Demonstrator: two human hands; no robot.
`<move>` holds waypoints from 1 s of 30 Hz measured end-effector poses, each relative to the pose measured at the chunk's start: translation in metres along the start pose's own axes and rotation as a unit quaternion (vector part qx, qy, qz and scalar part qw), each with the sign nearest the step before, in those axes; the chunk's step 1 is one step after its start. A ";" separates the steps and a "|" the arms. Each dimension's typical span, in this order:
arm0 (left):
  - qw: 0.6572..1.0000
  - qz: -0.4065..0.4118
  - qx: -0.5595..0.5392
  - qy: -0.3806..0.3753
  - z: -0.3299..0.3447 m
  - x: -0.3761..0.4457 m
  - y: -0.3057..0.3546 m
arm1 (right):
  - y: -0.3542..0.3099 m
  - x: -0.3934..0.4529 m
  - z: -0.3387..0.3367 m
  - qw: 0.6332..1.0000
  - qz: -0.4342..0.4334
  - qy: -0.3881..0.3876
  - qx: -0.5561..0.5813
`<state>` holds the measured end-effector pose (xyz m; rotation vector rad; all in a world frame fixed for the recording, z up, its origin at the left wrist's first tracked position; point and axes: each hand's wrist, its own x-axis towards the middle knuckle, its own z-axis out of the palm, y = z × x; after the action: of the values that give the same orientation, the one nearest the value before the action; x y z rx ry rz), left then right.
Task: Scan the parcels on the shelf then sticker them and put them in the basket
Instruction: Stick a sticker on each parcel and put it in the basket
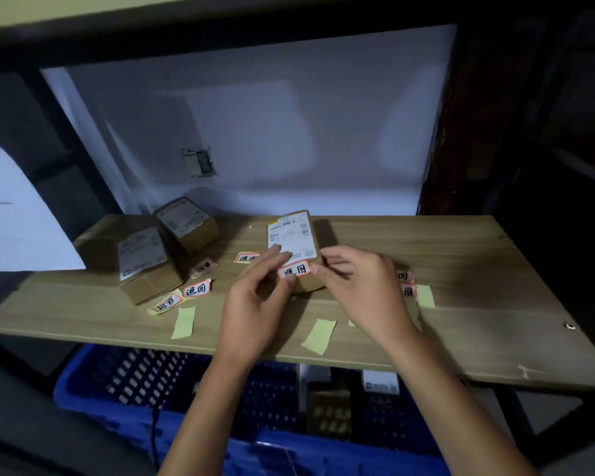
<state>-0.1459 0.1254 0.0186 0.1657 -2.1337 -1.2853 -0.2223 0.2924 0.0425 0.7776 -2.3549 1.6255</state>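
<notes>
Red-edged white sticker (294,270) held at near edge of small brown cardboard parcel (298,249) on wooden shelf (461,269).
Sticker is pinched at its ends by left hand (255,304) and right hand (361,286); fingers curled.

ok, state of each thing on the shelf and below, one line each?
parcel: on shelf, label up, both hands on it
sticker: pinched between left hand and right hand
two parcels: at left, unstickered
basket: below shelf

A pale wall (255,132) (dimly lit) stands behind the dark metal frame (66,132).
</notes>
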 end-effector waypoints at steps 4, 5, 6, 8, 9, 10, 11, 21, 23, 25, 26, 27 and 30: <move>0.997 -0.006 -0.069 0.024 -0.018 -0.020 0.027 | -0.023 -0.025 0.000 0.997 0.041 0.025 0.064; 0.996 -0.006 -0.085 0.031 -0.025 -0.027 0.035 | -0.034 -0.034 0.000 0.995 0.047 0.032 0.078; 0.994 -0.006 -0.098 0.039 -0.033 -0.034 0.042 | -0.045 -0.043 -0.001 0.994 0.051 0.038 0.085; 0.992 -0.003 -0.112 0.057 -0.050 -0.051 0.056 | -0.068 -0.063 0.000 0.993 0.057 0.048 0.090; 0.992 0.000 -0.112 0.065 -0.059 -0.060 0.061 | -0.079 -0.074 0.000 0.992 0.065 0.051 0.095; 0.992 0.002 -0.109 0.069 -0.067 -0.071 0.065 | -0.089 -0.085 0.000 0.991 0.071 0.051 0.103; 0.992 0.003 -0.103 0.070 -0.075 -0.082 0.068 | -0.097 -0.096 0.001 0.990 0.077 0.048 0.111; 0.993 0.033 0.045 0.101 -0.119 -0.209 0.064 | -0.115 -0.223 0.028 0.985 0.133 0.069 0.092; 0.995 0.002 0.045 0.088 -0.121 -0.215 0.059 | -0.110 -0.229 0.031 0.983 0.155 0.055 0.081; 0.996 -0.045 0.024 0.071 -0.119 -0.213 0.052 | -0.102 -0.226 0.036 0.981 0.174 0.042 0.077; 0.996 -0.065 0.015 0.065 -0.117 -0.209 0.048 | -0.099 -0.221 0.039 0.981 0.177 0.037 0.074; 0.995 -0.081 0.010 0.059 -0.114 -0.203 0.043 | -0.094 -0.215 0.041 0.981 0.177 0.033 0.072; 0.992 -0.120 0.020 0.019 -0.106 -0.183 0.026 | -0.084 -0.194 0.047 0.979 0.186 0.009 0.079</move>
<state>0.0650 0.1338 -0.0085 0.4732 -2.1569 -1.3619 -0.0077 0.2885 0.0103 0.3546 -2.4937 1.9729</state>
